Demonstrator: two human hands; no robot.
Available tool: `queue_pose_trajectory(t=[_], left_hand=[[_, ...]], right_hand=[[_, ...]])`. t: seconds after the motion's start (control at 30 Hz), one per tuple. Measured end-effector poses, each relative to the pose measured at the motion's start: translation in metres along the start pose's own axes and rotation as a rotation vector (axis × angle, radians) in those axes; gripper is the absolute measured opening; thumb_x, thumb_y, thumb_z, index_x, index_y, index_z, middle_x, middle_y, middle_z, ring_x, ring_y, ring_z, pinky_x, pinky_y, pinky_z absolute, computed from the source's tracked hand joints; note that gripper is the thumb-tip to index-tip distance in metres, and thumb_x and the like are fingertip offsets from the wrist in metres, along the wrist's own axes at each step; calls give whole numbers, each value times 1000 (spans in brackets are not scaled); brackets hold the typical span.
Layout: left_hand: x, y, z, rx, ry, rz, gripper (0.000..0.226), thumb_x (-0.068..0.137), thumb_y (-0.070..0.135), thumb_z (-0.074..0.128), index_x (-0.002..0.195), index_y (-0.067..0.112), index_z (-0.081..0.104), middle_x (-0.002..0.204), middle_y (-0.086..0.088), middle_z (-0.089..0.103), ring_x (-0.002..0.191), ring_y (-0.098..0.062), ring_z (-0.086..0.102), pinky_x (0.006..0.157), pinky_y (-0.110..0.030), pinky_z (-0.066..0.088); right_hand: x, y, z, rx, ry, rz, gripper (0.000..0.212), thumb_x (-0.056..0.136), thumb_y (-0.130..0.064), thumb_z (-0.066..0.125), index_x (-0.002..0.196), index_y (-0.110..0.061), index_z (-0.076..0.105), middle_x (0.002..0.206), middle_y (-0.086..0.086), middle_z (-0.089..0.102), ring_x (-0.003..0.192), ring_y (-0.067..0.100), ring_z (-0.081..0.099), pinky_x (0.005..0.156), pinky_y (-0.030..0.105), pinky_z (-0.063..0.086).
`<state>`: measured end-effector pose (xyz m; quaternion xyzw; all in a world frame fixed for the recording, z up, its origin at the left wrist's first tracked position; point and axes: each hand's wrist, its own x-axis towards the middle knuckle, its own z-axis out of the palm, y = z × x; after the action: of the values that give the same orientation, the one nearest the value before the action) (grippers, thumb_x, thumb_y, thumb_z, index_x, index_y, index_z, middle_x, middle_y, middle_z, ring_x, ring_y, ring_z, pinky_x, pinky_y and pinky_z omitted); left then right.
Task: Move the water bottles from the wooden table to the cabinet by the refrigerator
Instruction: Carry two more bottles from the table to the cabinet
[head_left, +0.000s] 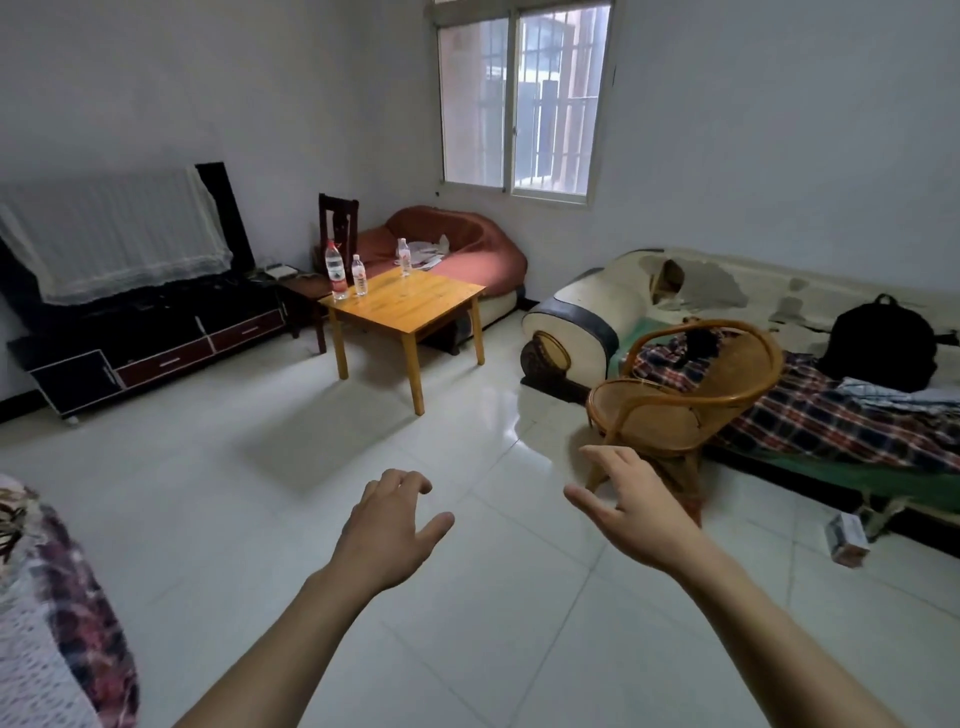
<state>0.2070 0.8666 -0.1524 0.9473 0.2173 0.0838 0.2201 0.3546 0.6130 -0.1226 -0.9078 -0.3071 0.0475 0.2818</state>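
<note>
Both hands out and empty, bottles across the room: you're on the approach.

Your left hand (392, 525) and right hand (631, 506) hang loose over the tiled floor, fingers relaxed, touching nothing. All three water bottles (358, 274) stand upright on the wooden table (410, 304), well apart from you. Next, by my read: walk over and take one. The cabinet and refrigerator aren't in view.

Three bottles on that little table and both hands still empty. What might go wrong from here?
1. The tall bottle and a small bottle stand close together at the table's corner; grabbing one may topple the other off the edge.
2. Three bottles for the left hand and right hand: carrying all at once risks a drop.
3. The floor looks glossy, perhaps slippery.
</note>
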Motion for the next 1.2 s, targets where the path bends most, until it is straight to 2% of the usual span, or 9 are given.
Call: queue_pose_trajectory(t=[0.13, 0.3, 0.37, 0.47, 0.53, 0.7, 0.9, 1.07, 1.2], left_hand=[[57, 7, -10, -7, 59, -18, 46, 92, 56, 55, 127, 28, 51, 134, 12, 47, 120, -13, 44, 95, -31, 45], [109, 1, -10, -11, 33, -66, 47, 91, 57, 55, 127, 28, 50, 131, 10, 46, 114, -13, 47, 94, -31, 45], [133, -6, -11, -16, 34, -78, 47, 91, 57, 55, 128, 27, 50, 132, 10, 46, 114, -13, 48, 94, -31, 45], [171, -20, -12, -35, 48, -73, 48, 91, 56, 55, 129, 27, 50, 133, 10, 46, 116, -14, 48, 95, -32, 45], [198, -31, -14, -54, 62, -66, 49, 91, 56, 56, 130, 26, 51, 134, 9, 46, 117, -14, 47, 95, -32, 45], [273, -64, -37, -91, 96, -45, 49, 92, 53, 57, 130, 23, 51, 134, 5, 47, 111, -18, 53, 95, -32, 45], [361, -116, -72, -126, 187, -2, 43, 90, 56, 58, 122, 27, 53, 127, 9, 49, 113, -12, 47, 87, -27, 42], [399, -162, -84, -113, 173, -41, 44, 90, 56, 59, 124, 28, 52, 132, 8, 48, 119, -15, 47, 93, -31, 45], [437, -199, -92, -98, 179, -104, 48, 90, 56, 58, 127, 27, 52, 135, 7, 47, 122, -15, 46, 95, -31, 44]], right_hand=[[63, 2, -16, 63, -16, -44, 61, 91, -58, 54, 144, -29, 40, 145, -3, 43, 120, 19, 55, 100, 45, 50], [124, 0, -16, 90, -48, -80, 63, 91, -59, 53, 145, -28, 40, 146, -3, 42, 112, 23, 62, 97, 46, 53], [149, -3, -11, 83, -50, -88, 64, 91, -60, 52, 145, -29, 39, 149, -3, 40, 115, 22, 61, 99, 46, 52], [188, -6, -1, 48, -36, -104, 63, 91, -59, 51, 146, -30, 39, 150, -3, 40, 130, 15, 48, 109, 41, 43], [216, -13, 5, 27, -36, -116, 63, 91, -58, 51, 145, -29, 39, 151, -3, 41, 134, 13, 43, 110, 37, 40], [286, -42, 13, -76, 0, -150, 64, 90, -62, 48, 145, -29, 41, 148, -3, 43, 133, 12, 43, 111, 37, 40], [380, -83, 22, -131, 56, -178, 65, 87, -67, 44, 142, -31, 42, 144, -5, 45, 126, 10, 46, 103, 29, 42], [436, -99, 58, -122, -32, -171, 62, 91, -60, 50, 144, -29, 41, 149, -4, 42, 131, 12, 44, 109, 37, 43], [497, -111, 81, -103, -49, -195, 59, 94, -56, 50, 145, -28, 41, 149, -4, 41, 132, 13, 42, 109, 36, 42]])
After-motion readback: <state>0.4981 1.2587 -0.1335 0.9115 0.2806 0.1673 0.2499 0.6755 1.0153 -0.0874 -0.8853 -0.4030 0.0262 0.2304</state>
